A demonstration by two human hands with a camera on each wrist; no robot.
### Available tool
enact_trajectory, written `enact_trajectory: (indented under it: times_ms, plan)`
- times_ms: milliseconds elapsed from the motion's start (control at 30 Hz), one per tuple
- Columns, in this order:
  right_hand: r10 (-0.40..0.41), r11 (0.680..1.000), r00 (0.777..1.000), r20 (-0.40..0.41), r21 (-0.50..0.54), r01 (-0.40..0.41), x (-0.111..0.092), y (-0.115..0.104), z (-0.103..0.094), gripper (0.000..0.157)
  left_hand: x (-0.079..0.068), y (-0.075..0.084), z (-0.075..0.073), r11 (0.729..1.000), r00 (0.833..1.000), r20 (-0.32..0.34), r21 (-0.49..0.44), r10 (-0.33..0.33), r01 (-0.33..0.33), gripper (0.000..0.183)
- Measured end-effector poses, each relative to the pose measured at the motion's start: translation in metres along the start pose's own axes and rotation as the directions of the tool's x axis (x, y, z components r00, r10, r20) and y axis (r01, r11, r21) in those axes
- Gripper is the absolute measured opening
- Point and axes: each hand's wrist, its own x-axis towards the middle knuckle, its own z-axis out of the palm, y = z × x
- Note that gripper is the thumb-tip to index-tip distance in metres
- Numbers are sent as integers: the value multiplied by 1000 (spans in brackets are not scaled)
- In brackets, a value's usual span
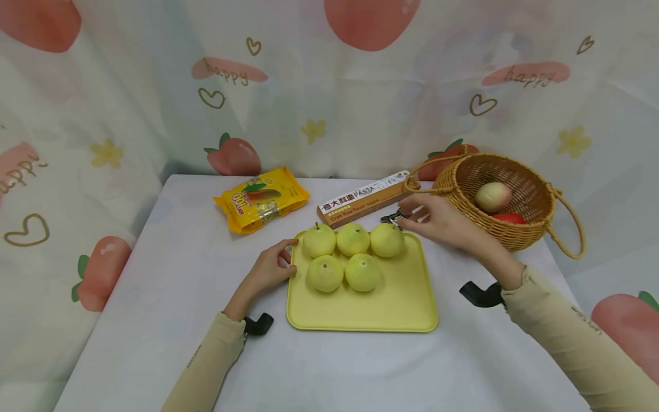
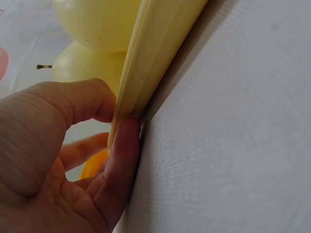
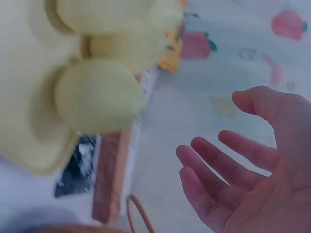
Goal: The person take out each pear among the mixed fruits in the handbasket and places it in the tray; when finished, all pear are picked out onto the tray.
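A yellow tray (image 1: 401, 303) lies on the table with several pale yellow-green pears (image 1: 362, 272) in two rows on it. My left hand (image 1: 269, 264) is at the tray's left edge; in the left wrist view its thumb and a finger (image 2: 125, 150) pinch the rim from both sides. Beyond the tray's far right corner hovers my right hand (image 1: 437, 220), its fingers spread and loosely bent with nothing between them. In the head view it overlaps a small black-and-white item (image 3: 81, 165), partly hidden behind the hand and close to the rightmost pear (image 3: 97, 96).
A brown-and-white pasta box (image 1: 362, 200) lies behind the tray, a yellow packet (image 1: 262, 200) to its left. The wicker basket (image 1: 494, 226) at the right tilts open, holding a pale peach-like fruit (image 1: 493, 197) and something red (image 1: 509, 218). A printed curtain (image 1: 288, 103) stands behind.
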Motion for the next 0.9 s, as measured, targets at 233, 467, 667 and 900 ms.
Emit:
enact_trajectory:
  times_ms: [233, 467, 667, 900]
  plan:
    - [98, 995, 994, 37, -20, -98, 12, 19, -63, 40, 0, -1, -1, 1000, 1000, -6, -2, -4, 4, 64]
    - [134, 991, 975, 177, -10, -135, 24, 62, -94, 38, 3, -2, 0, 1000, 1000, 6, 9, 12, -12, 64]
    - [218, 968, 964, 153, 95, -234, 32, 87, -113, 42, 6, -1, -1, 1000, 1000, 1, 6, 9, -9, 63]
    - [318, 939, 879, 356, 10, -344, 36, 121, -122, 42, 3, -2, -1, 1000, 1000, 11, 2, -1, 1, 63]
